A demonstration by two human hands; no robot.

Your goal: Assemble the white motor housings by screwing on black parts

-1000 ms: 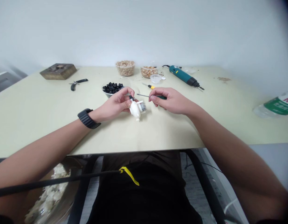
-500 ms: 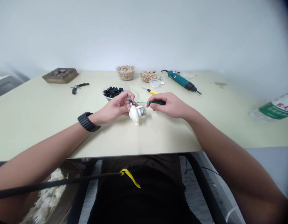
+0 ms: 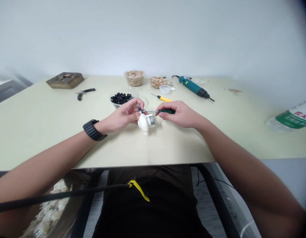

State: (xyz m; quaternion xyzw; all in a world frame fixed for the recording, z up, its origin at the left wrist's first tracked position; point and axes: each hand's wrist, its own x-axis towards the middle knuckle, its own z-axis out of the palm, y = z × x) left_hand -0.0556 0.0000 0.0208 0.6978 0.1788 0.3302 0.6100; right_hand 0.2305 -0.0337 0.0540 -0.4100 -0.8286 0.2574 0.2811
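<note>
The left hand is curled and pinches a white plastic housing, its fingertips and thumb closed on the housing's upper end. The housing hangs just below that hand, clear of the bench or barely above it; the picture does not settle which. A small metal motor sits on its side, toward the right hand. A small black piece sits at the housing's top, by the left fingers.

The right hand pinches a green-handled screwdriver between thumb and fingers. Its thin shaft points left, and the tip reaches the black piece, though whether they touch is too small to tell.

The housing looks light, stiff and smooth, and may be brittle at thin edges. Its rounded body seems the safest hold, away from the motor.

Beyond the left hand lie a bowl of black pieces and, farther left, pliers and a wooden block. Beyond the right hand lie a yellow-handled screwdriver and a teal electric screwdriver. Two tubs of granules stand farther off, between the hands' line of reach and the wall. A water bottle lies well right.
</note>
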